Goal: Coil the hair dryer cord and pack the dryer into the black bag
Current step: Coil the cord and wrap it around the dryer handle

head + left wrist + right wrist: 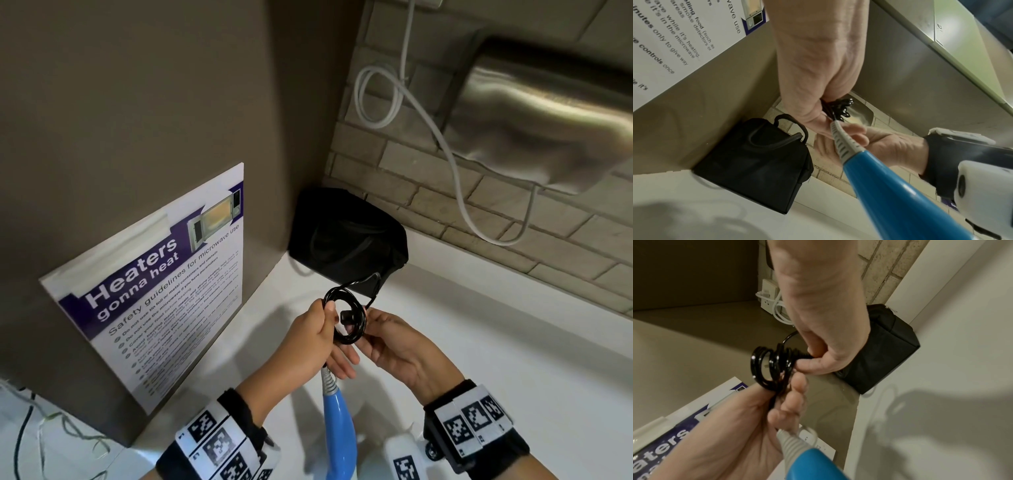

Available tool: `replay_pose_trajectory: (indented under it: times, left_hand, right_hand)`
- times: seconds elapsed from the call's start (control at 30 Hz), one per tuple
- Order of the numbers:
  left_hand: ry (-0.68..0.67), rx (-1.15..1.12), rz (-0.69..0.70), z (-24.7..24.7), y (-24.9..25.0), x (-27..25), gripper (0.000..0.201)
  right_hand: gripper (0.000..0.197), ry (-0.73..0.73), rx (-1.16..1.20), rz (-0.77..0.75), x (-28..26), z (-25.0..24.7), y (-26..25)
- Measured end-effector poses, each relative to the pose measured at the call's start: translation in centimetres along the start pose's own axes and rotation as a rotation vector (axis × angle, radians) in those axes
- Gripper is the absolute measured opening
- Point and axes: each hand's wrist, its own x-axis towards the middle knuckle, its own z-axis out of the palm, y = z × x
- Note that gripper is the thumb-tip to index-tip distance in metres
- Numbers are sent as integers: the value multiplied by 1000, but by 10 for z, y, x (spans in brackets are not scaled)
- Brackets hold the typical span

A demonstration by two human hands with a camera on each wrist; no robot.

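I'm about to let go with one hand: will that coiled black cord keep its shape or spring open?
The cord will probably spring open: its glossy loops already fan apart in the right wrist view. It looks springy rather than limp, holding round loops between the left hand and right hand. The hanging blue dryer may tug it.

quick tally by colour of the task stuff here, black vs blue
black: 2, the coiled cord and the black bag
blue: 1, the hair dryer
total: 3

The hair dryer [337,431] runs off the bottom edge, its head unseen.
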Motion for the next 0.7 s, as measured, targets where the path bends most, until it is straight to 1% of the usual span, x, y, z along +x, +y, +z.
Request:
replay_pose_trajectory:
  times: [0.1,0.27,0.4,0.47,0.57,0.6,0.7]
  left_hand:
    - [13,55,17,-1,-1,2,37]
    - [-9,84,13,1,-4,2,34]
    - [-13,96,11,-1,-7,5,34]
    - [-4,120,8,0,-6,6,33]
    - [27,130,8,-2,-4,5,32]
    - [31,143,14,-2,-2,3,32]
    - [55,173,32,0,-1,1,29]
  right_hand:
    - [21,-26,-66,41,-3,-1,1]
    - [11,-12,-165,5,-6,-1,1]
    - [13,-106,-197,10,-13,3,-4]
    - [20,-108,-178,15,-19,8,-8]
    - [43,-178,-97,28,-28,16,-16]
    - [45,-206,-125,14,-30,17,-17]
    - [32,-274,-390,-108,-34,19,-13]
